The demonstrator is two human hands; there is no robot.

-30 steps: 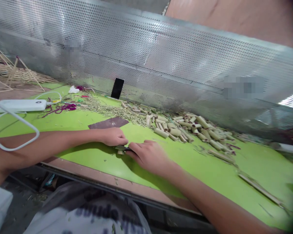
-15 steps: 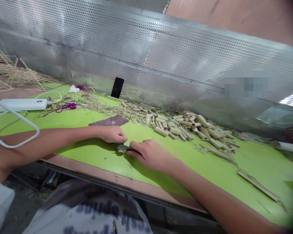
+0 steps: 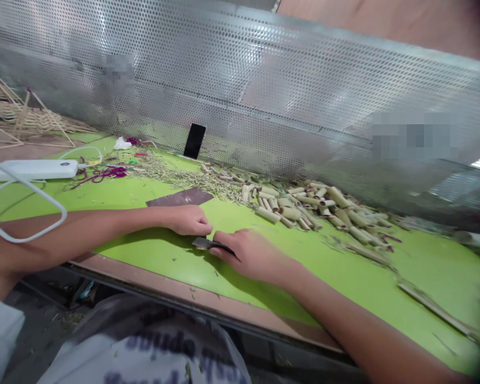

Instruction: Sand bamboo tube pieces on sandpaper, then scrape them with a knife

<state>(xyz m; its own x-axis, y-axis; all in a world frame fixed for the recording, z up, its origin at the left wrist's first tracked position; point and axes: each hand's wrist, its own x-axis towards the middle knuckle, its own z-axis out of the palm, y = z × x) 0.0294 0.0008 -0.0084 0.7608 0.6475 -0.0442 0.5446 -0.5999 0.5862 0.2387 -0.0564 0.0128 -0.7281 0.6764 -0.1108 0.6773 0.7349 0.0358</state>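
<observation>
My right hand (image 3: 244,253) is closed around the dark handle of a knife (image 3: 202,243), its short blade pointing left, low over the green tabletop (image 3: 144,256). Just beyond the blade is my left hand (image 3: 192,220), curled into a fist close to the knife. Whatever the left fingers hold is hidden behind them. A small pale bit shows at the blade, too little of it to name. Behind my left hand lies a flat brown sheet (image 3: 180,198).
Cut hollow bamboo-like pieces (image 3: 292,205) and thin shavings lie along a perforated metal screen (image 3: 224,96). A dark phone (image 3: 194,141) leans there. To the left are a white power bank (image 3: 36,169) with a cable, purple string (image 3: 108,173) and stick frames (image 3: 26,114).
Both hands stay close together in nearly the same place, the knife still in the right one. The view has shifted slightly, and the pale bit at the blade shows less.
</observation>
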